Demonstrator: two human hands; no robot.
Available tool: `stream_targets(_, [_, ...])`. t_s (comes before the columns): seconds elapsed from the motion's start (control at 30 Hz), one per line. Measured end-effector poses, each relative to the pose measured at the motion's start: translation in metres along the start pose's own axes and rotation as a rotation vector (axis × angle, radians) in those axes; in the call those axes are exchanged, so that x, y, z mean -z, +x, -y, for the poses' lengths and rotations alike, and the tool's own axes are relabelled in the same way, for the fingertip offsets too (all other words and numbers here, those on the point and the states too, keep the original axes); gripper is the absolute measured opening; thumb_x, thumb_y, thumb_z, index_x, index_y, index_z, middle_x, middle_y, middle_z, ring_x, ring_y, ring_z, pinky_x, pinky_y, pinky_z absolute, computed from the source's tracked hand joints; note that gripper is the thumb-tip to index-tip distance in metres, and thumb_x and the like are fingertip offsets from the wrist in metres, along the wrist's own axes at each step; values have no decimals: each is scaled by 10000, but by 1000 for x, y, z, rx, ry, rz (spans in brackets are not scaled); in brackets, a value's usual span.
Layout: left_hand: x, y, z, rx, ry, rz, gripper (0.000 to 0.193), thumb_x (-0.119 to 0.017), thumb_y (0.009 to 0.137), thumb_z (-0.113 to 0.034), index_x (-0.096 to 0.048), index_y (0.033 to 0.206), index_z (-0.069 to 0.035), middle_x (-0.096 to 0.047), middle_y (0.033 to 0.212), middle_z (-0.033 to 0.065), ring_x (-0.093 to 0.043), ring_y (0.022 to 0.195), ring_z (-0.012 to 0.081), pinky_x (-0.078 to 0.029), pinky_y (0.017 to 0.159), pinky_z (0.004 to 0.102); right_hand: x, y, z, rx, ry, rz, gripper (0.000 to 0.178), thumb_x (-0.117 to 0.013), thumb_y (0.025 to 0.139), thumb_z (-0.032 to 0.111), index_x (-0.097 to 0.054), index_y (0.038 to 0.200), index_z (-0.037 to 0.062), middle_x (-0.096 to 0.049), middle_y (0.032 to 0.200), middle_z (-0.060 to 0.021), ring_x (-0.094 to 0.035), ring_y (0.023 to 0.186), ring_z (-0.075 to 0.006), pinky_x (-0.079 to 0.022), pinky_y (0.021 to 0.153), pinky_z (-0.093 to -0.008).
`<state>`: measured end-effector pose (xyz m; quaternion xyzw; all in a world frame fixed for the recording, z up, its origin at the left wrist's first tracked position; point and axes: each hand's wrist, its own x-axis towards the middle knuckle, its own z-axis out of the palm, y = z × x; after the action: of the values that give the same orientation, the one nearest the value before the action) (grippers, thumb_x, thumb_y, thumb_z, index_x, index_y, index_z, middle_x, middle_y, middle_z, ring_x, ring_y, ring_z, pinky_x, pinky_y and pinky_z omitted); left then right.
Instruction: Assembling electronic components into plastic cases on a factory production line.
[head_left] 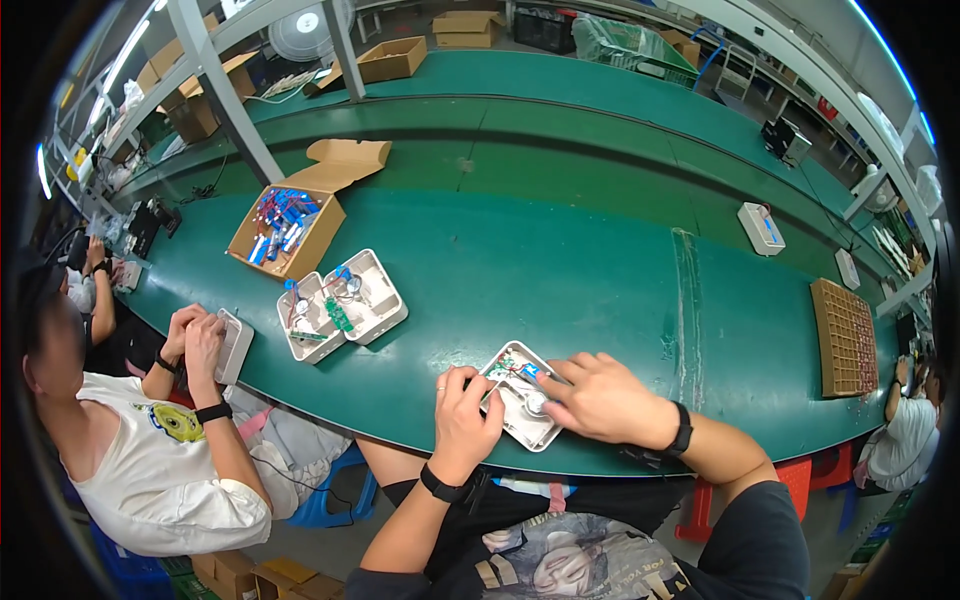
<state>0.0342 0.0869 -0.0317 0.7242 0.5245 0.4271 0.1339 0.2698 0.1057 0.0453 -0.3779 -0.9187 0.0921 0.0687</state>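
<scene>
A small white plastic housing (513, 402) lies tilted at the table's near edge in front of me. Inside it are a blue battery (531, 371), thin wires, a green circuit board (503, 368) and a round whitish part (537, 405). My left hand (464, 420) grips the housing's left wall, its fingers bent over the rim. From the right, my right hand (612, 398) is closed over the opposite wall. Its index finger reaches in beside the battery, and its thumb lies near the round part. Both palms are hidden.
Left of centre are two joined open housings (372, 325) with wired parts. Behind them stands a cardboard box (318, 240) of blue batteries. On the right are another white housing (757, 243) and a cardboard divider tray (832, 345). A co-worker (150, 450) sits at left, holding a white housing (235, 350).
</scene>
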Motion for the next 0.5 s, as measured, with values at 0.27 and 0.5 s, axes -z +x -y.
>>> stream_targets(0.27, [4,-6,-3,12,59,10,148,-698,895,-98,-675,1010,-9,-616,1099,204,-578,1062,428,-483,979,516,-17,-8,37,-180,-6,-12,955,-777,794,655,-587,1425,-36,-593,1315,-312,-647,1104,-450,-522,960,-499])
stream_targets(0.5, [77,31,2,243,234,-60,578,-720,953,-302,-540,1429,-28,-615,1250,247,-585,1138,434,-510,956,518,1,-2,-14,-217,20,-241,967,-809,737,579,-566,1425,-55,-581,1289,-318,-639,1112,-474,-522,989,-535])
